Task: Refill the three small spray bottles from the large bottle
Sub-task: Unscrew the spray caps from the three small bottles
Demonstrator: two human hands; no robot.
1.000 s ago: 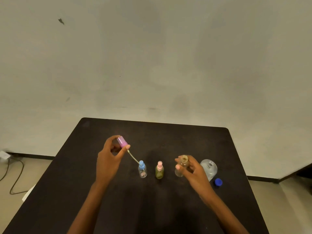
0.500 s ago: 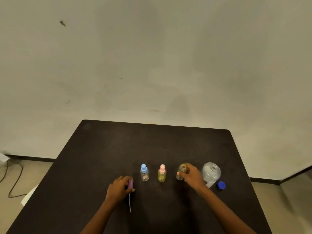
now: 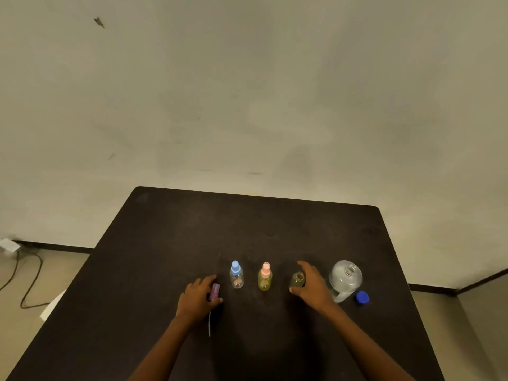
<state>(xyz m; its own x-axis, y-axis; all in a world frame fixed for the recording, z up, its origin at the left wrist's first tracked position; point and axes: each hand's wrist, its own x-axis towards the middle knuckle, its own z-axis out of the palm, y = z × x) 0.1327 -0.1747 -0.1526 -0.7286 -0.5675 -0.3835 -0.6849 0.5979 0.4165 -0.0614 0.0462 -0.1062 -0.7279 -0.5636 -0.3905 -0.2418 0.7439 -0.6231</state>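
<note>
- Head view: three small spray bottles stand in a row mid-tabletop [image 3: 165,243]: blue-capped bottle [image 3: 236,278], pink-capped bottle [image 3: 265,279], uncapped bottle [image 3: 297,280].
- The right hand [image 3: 314,288] curls round the uncapped bottle.
- The left hand [image 3: 195,298] grips one purple spray head [image 3: 214,291] lying on the tabletop.
- One open large bottle [image 3: 345,277] stands toward the right edge, with one blue cap [image 3: 362,297] just beside it.

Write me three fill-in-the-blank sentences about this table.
The spray top in the left hand is ___.
The pink-topped bottle stands ___ the blue-topped bottle and the open small bottle in the right hand.
The loose cap beside the large bottle is ___.
Missing: purple; between; blue.
</note>
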